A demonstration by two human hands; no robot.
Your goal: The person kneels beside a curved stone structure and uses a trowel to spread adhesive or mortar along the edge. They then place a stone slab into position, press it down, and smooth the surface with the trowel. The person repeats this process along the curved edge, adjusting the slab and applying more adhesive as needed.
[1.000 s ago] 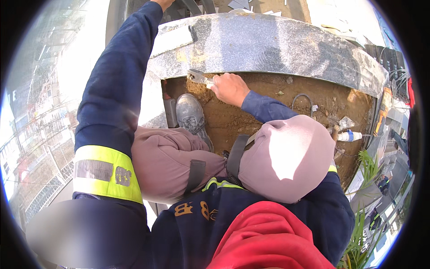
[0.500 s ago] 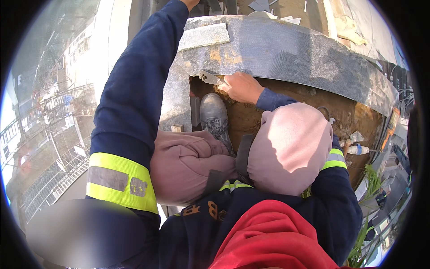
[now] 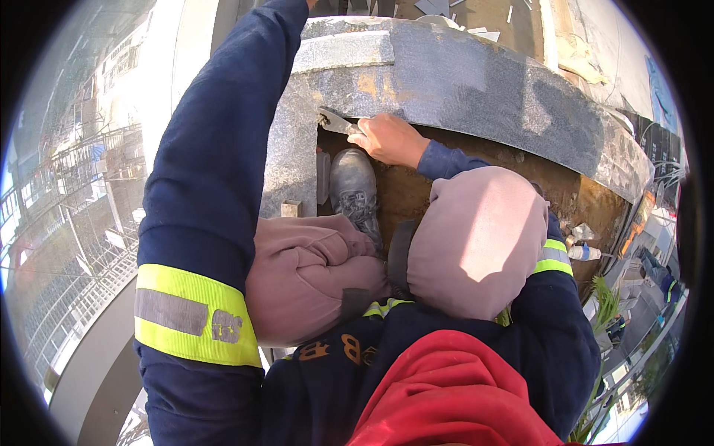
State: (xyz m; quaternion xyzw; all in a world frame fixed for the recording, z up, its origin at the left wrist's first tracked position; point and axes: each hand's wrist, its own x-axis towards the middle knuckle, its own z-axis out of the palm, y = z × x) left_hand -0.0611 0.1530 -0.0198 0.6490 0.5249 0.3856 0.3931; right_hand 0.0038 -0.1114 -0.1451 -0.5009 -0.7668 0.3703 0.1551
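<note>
My right hand (image 3: 388, 140) is closed round a flat metal scraper-like tool (image 3: 336, 122), its crusted tip at the left corner of the dirt cavity, just under the edge of a speckled grey stone slab (image 3: 480, 82). A narrower pale stone piece (image 3: 342, 50) lies on the slab. My left arm reaches up past the slab's left side; only a sliver of my left hand (image 3: 311, 4) shows at the top edge, fingers hidden. My dusty boot (image 3: 352, 178) stands in the cavity below the tool, between the left stone upright (image 3: 290, 171) and my raised knee.
Dirt (image 3: 591, 204) with debris and a white cylindrical item (image 3: 584, 253) lies right, beside an orange tool (image 3: 639, 223) and plants (image 3: 606, 301). Offcuts (image 3: 435, 9) lie beyond the slab. A person (image 3: 662, 279) is at the far right; a white column (image 3: 186, 44) and railings are left.
My right hand with the tool has moved left along the slab's underside to the cavity's corner. My left arm still reaches upward. The camera view has shifted.
</note>
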